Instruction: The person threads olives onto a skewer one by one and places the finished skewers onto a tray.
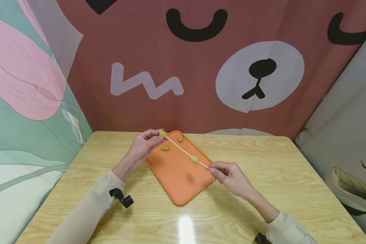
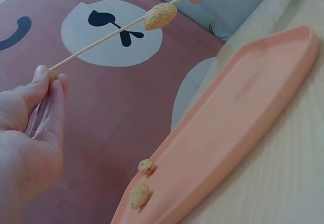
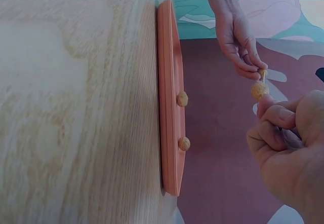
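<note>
Skewer (image 1: 178, 146) pinched by your right hand (image 1: 230, 178), end peanut (image 1: 163, 133) pinched by your left hand (image 1: 141, 146): threading, apparently under way, calls for straight alignment.

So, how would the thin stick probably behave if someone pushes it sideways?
The stick likely feels stiff: it runs straight between left hand and right hand. Being so thin, it may bend or snap under a hard push.
</note>
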### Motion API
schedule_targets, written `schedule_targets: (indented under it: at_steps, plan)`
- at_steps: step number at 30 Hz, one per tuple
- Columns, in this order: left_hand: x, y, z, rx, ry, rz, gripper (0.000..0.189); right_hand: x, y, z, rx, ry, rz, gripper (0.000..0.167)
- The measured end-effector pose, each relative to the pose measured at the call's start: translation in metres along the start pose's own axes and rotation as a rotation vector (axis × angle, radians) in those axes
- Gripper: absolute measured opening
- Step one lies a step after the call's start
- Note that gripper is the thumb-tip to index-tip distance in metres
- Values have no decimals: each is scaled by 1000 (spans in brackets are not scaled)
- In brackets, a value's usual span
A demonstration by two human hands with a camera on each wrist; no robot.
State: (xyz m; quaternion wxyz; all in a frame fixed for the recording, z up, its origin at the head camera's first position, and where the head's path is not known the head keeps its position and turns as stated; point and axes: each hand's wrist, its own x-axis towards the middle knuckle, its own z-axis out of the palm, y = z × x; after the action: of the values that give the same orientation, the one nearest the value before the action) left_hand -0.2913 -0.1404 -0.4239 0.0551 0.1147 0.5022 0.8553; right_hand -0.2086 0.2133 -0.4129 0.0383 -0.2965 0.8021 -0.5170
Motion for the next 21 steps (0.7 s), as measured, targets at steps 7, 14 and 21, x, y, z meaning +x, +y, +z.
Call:
schedule_targets:
  at_steps: [7, 14, 21]
  plan:
    - [-2, 0, 2, 10, -7, -22, 7, 0, 1, 2, 27, -15, 45, 16]
    - [-4, -4, 9, 56, -33, -41, 14, 0, 2, 6, 31, -28, 67, 19]
    - [-4, -12, 13, 100, -50, -37, 14, 1, 0, 6, 48, -36, 55, 18]
